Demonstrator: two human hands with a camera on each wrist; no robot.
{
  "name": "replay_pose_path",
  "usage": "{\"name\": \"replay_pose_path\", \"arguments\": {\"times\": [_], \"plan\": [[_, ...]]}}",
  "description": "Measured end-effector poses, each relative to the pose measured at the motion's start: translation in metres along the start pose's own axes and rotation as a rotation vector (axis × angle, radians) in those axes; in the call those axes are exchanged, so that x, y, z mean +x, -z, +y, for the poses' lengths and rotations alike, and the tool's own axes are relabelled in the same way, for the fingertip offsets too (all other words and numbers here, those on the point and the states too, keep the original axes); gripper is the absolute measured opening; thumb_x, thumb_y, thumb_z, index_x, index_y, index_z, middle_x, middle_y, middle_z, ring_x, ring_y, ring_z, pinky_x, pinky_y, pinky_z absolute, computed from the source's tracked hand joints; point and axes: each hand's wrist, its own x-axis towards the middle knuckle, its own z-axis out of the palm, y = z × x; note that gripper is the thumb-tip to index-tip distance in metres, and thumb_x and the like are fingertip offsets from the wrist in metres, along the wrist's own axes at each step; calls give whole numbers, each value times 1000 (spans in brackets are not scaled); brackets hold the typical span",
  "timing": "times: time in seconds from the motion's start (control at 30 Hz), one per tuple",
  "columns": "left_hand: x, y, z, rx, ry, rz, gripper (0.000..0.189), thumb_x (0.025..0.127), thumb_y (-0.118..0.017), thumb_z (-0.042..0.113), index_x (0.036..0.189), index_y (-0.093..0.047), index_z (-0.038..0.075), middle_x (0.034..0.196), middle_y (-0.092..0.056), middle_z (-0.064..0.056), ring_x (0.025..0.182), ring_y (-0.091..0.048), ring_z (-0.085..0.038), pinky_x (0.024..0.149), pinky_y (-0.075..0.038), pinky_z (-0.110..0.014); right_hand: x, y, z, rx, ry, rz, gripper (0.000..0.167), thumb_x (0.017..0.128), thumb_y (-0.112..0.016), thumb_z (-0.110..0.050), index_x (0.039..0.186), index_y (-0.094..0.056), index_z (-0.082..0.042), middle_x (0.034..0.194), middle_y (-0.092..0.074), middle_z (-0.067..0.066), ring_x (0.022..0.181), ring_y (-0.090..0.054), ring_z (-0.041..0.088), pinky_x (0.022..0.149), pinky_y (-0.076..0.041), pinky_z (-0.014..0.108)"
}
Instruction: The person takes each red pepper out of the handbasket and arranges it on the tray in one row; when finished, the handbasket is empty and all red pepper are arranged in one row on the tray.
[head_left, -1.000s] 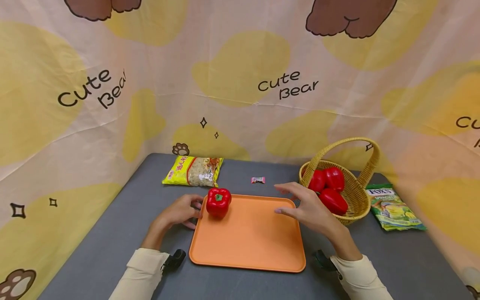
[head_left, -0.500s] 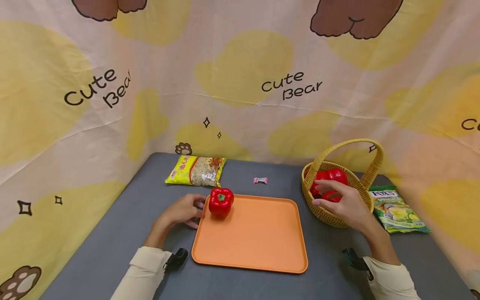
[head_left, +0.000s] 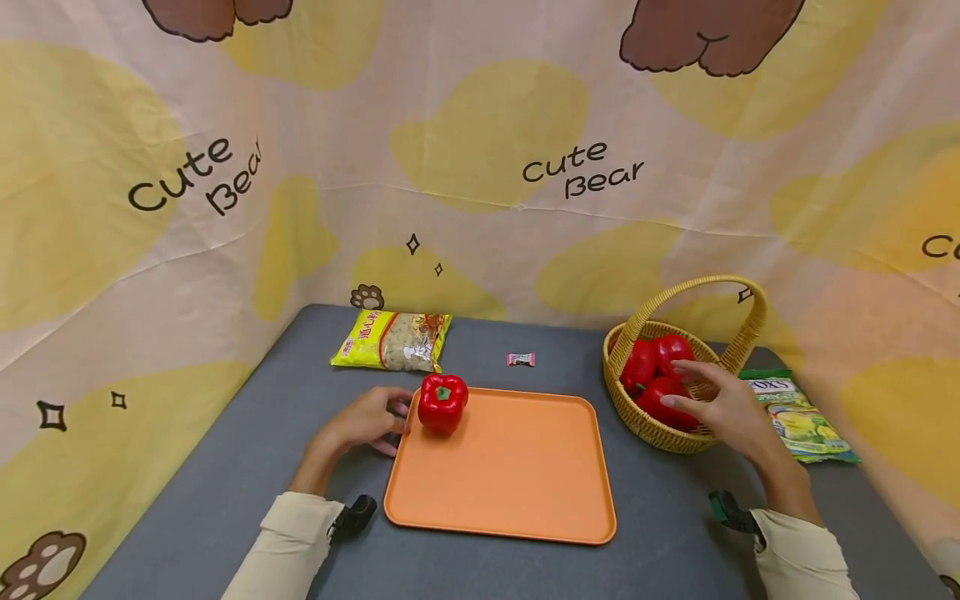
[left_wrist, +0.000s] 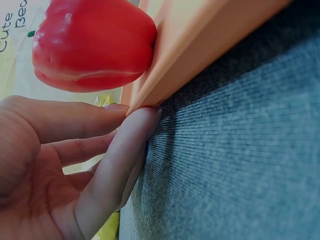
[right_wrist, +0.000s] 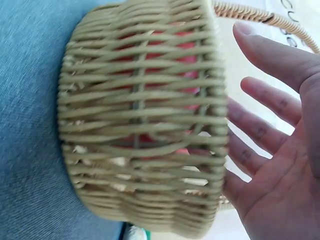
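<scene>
My left hand (head_left: 363,419) pinches the left rim of an orange tray (head_left: 510,475) between thumb and fingers. On the tray's far left corner stands a red bell pepper (head_left: 441,410) with a green stem, close to those fingers. My right hand (head_left: 735,412) hovers over the near right rim of a wicker basket (head_left: 648,432), its fingers spread and holding nothing. Inside the basket lie several red peppers (head_left: 639,367), one just beside the right thumb. In the right wrist view, the woven side of the basket (right_wrist: 145,110) hides most of them.
A yellow bag of dry food (head_left: 390,342) lies at the back left. A small pink-wrapped candy (head_left: 521,360) sits behind the tray. Right of the basket is a green FOX'S candy bag (head_left: 802,421), partly behind the right hand. The basket's tall handle (head_left: 693,287) arches above it.
My right hand has gone from above the tray's right side to the basket, crossing over the peppers to its right rim. The left hand keeps its place at the tray.
</scene>
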Motion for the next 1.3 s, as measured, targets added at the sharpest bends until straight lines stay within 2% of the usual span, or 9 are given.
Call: {"name": "replay_pose_path", "arguments": {"times": [0.13,0.3,0.4,0.63,0.97,1.3], "plan": [[0,0,0,-2,2,-1,57,93,-68,-3,147,-51,-9,119,-59,-21,92,-67,-24,66,-68,-42,3,-2,6,-29,-34,-30,70,93,-82,-38,147,-58,0,143,-61,25,121,-64,45,83,-56,21],[0,0,0,-2,0,-1,57,93,-67,-4,148,-51,-9,120,-59,-21,93,-67,-24,66,-68,-42,5,-6,12,-60,-31,-29,70,91,-84,-37,144,-60,1,140,-61,28,119,-63,45,93,-59,50],[0,0,1,1,0,0,57,93,-67,-4,147,-51,-9,120,-59,-21,93,-68,-24,66,-68,-42,5,-9,13,-66,-21,-20,70,90,-84,-36,143,-60,3,137,-62,29,118,-61,45,96,-55,59],[-1,1,1,3,4,-6,58,93,-69,-3,148,-51,-9,120,-60,-21,94,-68,-24,66,-68,-42,5,-11,14,-72,-25,-36,71,91,-84,-37,144,-59,4,138,-60,30,119,-59,46,97,-56,57],[1,1,-1,8,18,2,57,93,-71,-2,147,-53,-7,119,-60,-19,93,-68,-24,66,-68,-42,6,-14,13,-81,-49,-89,78,91,-82,-43,151,-54,0,147,-54,33,125,-57,52,102,-54,67],[0,1,0,3,-3,-1,56,93,-70,-3,146,-52,-9,119,-59,-20,92,-67,-24,65,-68,-42,6,-9,12,-53,0,-16,80,90,-84,-34,153,-49,2,137,-61,30,122,-57,50,103,-49,68]]}}
